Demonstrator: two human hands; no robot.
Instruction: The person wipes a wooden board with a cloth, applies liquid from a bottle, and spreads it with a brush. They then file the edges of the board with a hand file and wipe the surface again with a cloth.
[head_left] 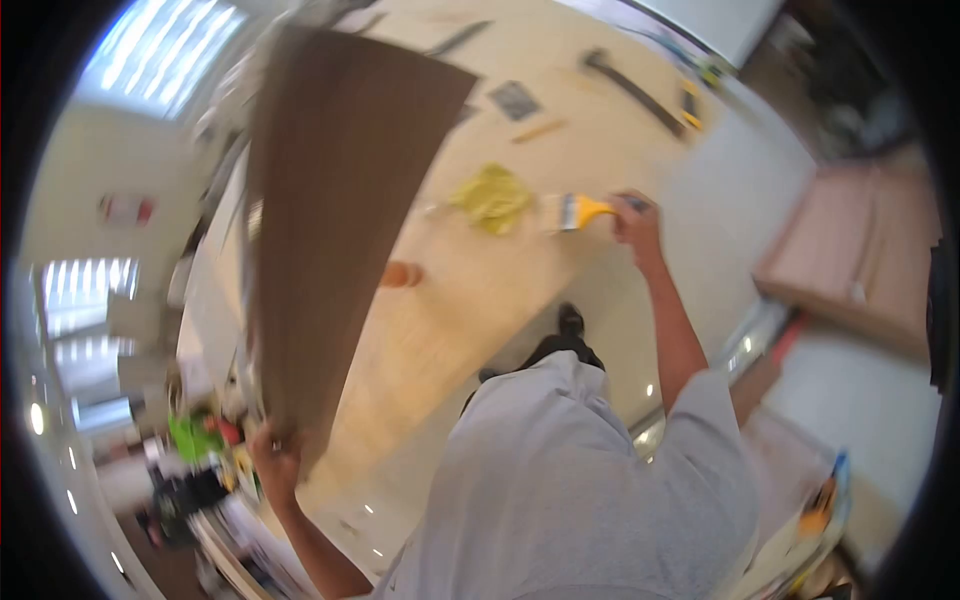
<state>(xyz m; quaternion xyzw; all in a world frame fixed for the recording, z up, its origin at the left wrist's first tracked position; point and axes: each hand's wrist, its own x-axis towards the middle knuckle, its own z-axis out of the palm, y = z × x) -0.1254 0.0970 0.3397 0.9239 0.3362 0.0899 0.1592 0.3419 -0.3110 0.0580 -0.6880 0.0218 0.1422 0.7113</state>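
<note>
My left hand (pixel 276 455) grips the lower corner of a large dark brown board (pixel 340 170), which is tilted up above the worktable. In my right hand (pixel 638 225) is a paintbrush (pixel 592 211) with a yellow handle, a metal band and pale bristles that point left. A crumpled yellow cloth (pixel 492 199) lies on the pale wooden tabletop (pixel 440 350), just left of the bristles. Partly hidden behind the board's right edge is a small orange-brown rounded thing (pixel 402 274). The picture is blurred by motion.
On the far tabletop lie a hammer (pixel 635 92), a yellow-and-black tool (pixel 690 105), a grey square piece (pixel 515 100) and a thin wooden strip (pixel 540 131). Brown panels (pixel 850 255) stand at the right. A green item (pixel 193 436) sits among clutter at the left.
</note>
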